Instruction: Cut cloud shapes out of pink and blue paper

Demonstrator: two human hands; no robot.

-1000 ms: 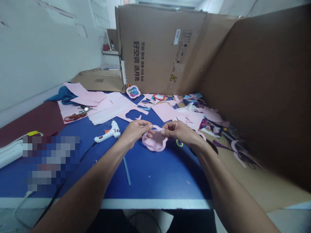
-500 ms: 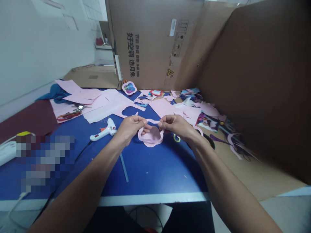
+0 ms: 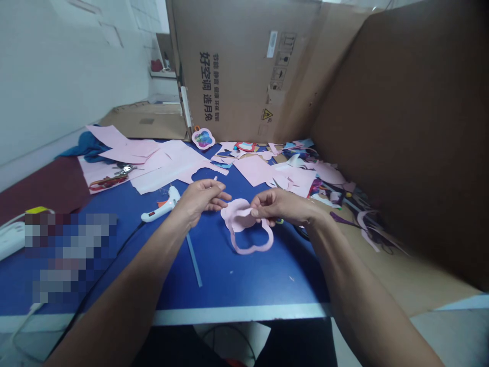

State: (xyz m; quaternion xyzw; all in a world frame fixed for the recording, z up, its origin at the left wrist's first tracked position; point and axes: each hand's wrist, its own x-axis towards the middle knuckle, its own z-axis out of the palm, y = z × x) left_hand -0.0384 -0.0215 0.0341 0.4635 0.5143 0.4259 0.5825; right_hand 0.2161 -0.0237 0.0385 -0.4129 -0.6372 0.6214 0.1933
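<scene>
My right hand (image 3: 277, 206) pinches a pink flower-shaped paper cut-out (image 3: 236, 214) by its edge, just above the blue table (image 3: 244, 280). A thin pink outline ring (image 3: 253, 248) of the same shape hangs down from the piece and rests on the table. My left hand (image 3: 202, 196) hovers just left of the paper with its fingers loosely apart and holds nothing. A white hot glue gun (image 3: 162, 203) lies right behind my left hand.
Pink sheets (image 3: 168, 163) and red-handled scissors (image 3: 112, 179) lie at the back left. Coloured paper scraps (image 3: 324, 183) litter the right. A finished flower ornament (image 3: 203, 138) leans on the cardboard box (image 3: 237, 71). A thin stick (image 3: 194, 260) lies near the front edge. A white power strip (image 3: 9, 239) sits far left.
My left hand has let go of the pink paper and drawn back to the left. The outline ring has come away from the solid piece and dropped toward me.
</scene>
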